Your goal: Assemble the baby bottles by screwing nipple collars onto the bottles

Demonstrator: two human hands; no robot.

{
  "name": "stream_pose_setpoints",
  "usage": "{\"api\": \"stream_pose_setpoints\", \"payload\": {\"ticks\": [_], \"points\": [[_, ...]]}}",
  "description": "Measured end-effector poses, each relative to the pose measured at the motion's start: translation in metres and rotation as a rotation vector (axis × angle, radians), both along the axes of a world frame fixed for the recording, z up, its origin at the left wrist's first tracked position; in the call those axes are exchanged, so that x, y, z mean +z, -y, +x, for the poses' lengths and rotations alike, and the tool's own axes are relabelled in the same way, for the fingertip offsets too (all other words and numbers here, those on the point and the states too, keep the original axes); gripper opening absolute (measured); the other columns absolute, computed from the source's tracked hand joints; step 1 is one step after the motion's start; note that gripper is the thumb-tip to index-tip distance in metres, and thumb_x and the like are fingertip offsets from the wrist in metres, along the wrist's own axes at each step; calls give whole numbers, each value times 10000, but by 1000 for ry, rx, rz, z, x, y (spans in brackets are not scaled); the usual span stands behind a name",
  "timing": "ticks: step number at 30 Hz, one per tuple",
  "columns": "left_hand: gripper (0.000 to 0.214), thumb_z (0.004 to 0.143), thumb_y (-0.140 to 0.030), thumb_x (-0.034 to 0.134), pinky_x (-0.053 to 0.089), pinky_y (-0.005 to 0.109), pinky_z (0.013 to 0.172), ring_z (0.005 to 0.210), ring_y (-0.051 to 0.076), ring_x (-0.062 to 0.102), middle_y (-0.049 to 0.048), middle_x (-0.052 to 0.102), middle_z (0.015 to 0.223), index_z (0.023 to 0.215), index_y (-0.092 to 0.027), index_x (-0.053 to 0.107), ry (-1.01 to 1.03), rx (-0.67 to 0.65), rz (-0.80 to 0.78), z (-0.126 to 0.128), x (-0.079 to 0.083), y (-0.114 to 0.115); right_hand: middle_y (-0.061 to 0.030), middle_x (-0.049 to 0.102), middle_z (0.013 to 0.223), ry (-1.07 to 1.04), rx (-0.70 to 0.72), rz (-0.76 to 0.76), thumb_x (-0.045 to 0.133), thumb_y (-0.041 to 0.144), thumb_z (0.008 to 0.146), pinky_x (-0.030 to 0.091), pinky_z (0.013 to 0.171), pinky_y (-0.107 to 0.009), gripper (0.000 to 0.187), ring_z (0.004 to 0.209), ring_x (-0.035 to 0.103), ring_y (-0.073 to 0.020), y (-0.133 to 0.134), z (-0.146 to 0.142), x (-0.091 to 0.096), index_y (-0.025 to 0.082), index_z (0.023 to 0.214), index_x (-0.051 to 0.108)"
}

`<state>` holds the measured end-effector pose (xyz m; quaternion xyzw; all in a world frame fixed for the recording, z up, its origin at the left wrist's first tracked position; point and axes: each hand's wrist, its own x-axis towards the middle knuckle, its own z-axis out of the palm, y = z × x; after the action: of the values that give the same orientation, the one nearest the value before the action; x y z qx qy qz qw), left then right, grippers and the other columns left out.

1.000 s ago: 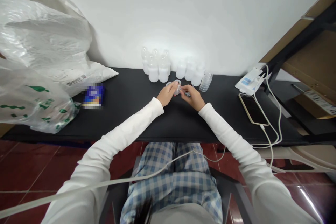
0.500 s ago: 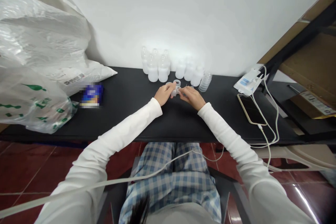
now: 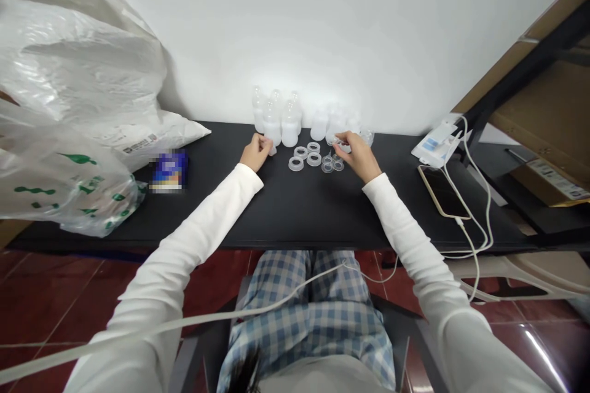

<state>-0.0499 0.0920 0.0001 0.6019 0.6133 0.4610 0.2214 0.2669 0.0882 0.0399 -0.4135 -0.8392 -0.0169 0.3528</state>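
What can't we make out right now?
Clear piece in left hand: head view, mostly covered by fingers.
Clear plastic stack: head view, lower part behind right hand.
Blue packet: head view, print pixelated.
White plastic bag: head view, cut off by left edge.

Milky-white bottles (image 3: 290,132) and translucent rings (image 3: 296,168) show pale against a black counter (image 3: 295,215), green leaf prints (image 3: 76,158) marking the clear bag (image 3: 50,172) at left; nearer, blue-and-white checked trousers (image 3: 313,313) (sleeves (image 3: 203,227) plain white) over dark red floor tiles (image 3: 50,295).
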Motion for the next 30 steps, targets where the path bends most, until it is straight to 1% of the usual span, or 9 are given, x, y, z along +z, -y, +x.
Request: {"api": "stream_pose_setpoints", "payload": {"ticks": [3, 5, 11, 13, 16, 20, 25, 27, 30], "points": [[335, 763, -451, 681, 492, 301, 818, 758, 145, 610, 22, 673, 934, 907, -221, 484, -43, -129, -20, -2, -6, -3, -85, 690, 936, 152, -37, -143, 555, 293, 967, 521, 828, -351, 244, 891, 652, -223, -18, -8, 14, 183, 1176, 618], [359, 754, -459, 696, 500, 297, 816, 775, 140, 611, 27, 672, 965, 914, -214, 488, -70, -217, -15, 0, -7, -3, -97, 703, 924, 285, -79, -156, 591, 276, 949, 511, 841, -364, 210, 942, 648, -246, -32, -17, 23, 171, 1118, 657], [264, 852, -437, 612, 484, 407, 949, 961, 230, 615, 85, 690, 1054, 975, -204, 598, -386, -380, 121, 1, -2, 2, -223, 739, 1065, 638, -311, -319, 653, 246, 919, 533, 830, -383, 205, 1019, 707, -311, -48, -51, 44, 105, 1043, 736], [229, 910, -412, 540, 443, 455, 1029, 1071, 268, 590, 113, 673, 1155, 955, -204, 624, -458, -325, 260, 1, 2, 3, -242, 737, 1090, 704, -379, -374, 679, 215, 895, 541, 831, -379, 243, 1065, 711, -334, -47, -62, 46, 88, 1094, 735], [226, 957, -363, 471, 392, 501, 1090, 1176, 302, 546, 144, 627, 1213, 972, -194, 619, -410, -91, 422, -3, 4, 0, -265, 726, 1134, 730, -412, -403, 718, 179, 853, 548, 828, -378, 312, 1095, 708, -354, -46, -72, 45, 72, 1147, 724], [319, 908, -346, 571, 394, 516, 1096, 1190, 313, 545, 169, 585, 1249, 1174, -172, 533, -264, 169, 403, -10, -5, -10, -255, 729, 1136, 704, -407, -378, 628, 288, 933, 535, 842, -387, 324, 1093, 703, -346, -43, -71, 45, 76, 1164, 710], [755, 775, -404, 752, 440, 491, 1069, 1219, 337, 584, 233, 511, 1420, 1376, -150, 373, -192, 101, 156, -5, -16, -22, -190, 730, 1087, 459, -281, -149, 408, 376, 1021, 480, 878, -414, 399, 1020, 670, -308, -31, -53, 42, 116, 1181, 664], [761, 769, -413, 754, 427, 531, 1069, 1247, 372, 576, 226, 580, 1351, 1371, -151, 369, -203, 83, 86, 0, -16, -24, -165, 715, 1036, 345, -221, -27, 350, 354, 1029, 458, 890, -427, 389, 981, 644, -295, -24, -46, 36, 145, 1096, 671], [595, 784, -383, 724, 409, 576, 1061, 1205, 392, 594, 181, 675, 1148, 1256, -157, 441, -227, 98, 15, 3, -14, -27, -137, 680, 973, 189, -170, 89, 293, 359, 1038, 436, 907, -454, 405, 951, 608, -287, -13, -39, 22, 181, 1025, 657]]}}
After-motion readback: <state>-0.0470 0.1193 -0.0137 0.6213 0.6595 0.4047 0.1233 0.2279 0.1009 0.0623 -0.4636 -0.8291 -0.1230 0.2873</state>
